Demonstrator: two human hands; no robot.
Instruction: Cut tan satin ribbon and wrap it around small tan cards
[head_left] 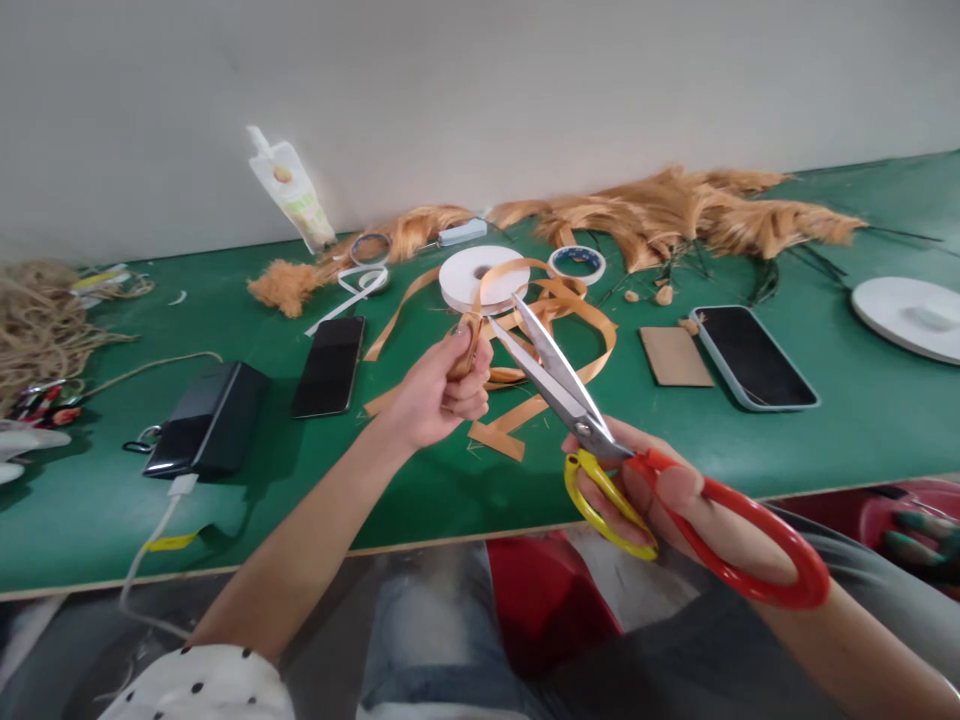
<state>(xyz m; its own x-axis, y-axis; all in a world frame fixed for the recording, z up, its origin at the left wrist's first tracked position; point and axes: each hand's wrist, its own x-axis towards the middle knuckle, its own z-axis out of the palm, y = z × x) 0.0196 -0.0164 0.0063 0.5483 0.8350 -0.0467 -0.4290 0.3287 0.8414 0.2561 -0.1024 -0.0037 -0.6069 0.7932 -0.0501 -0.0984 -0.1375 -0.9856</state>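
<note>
Evidently, the green table [420, 505] is used as the working surface, and bundles of tan fibre [675, 215] are laid along its far side, presumably so that they are kept out of the hands' way. Nearer, scissors [586, 428] are held by the right hand [637, 488], whose thumb and fingers are wrapped about the red and yellow handles; the blades are parted and aimed far and left, their spread probably governed by this grip. A white spool [459, 278] is laid flat beyond the hands, likely for steadiness, with loops of orange ribbon [601, 340] spilled to its near and right sides. Folded ribbon is pinched between the thumb and curled fingers of the left hand [439, 398], apparently so that the folds are kept together.

As for what is lost, a heap of twine [45, 325] is cut off at the left. Most of the folded ribbon is concealed by the left fist, so its layers cannot be counted. Whether it is touched by the blade tips is perhaps too blurred to be judged.
</note>
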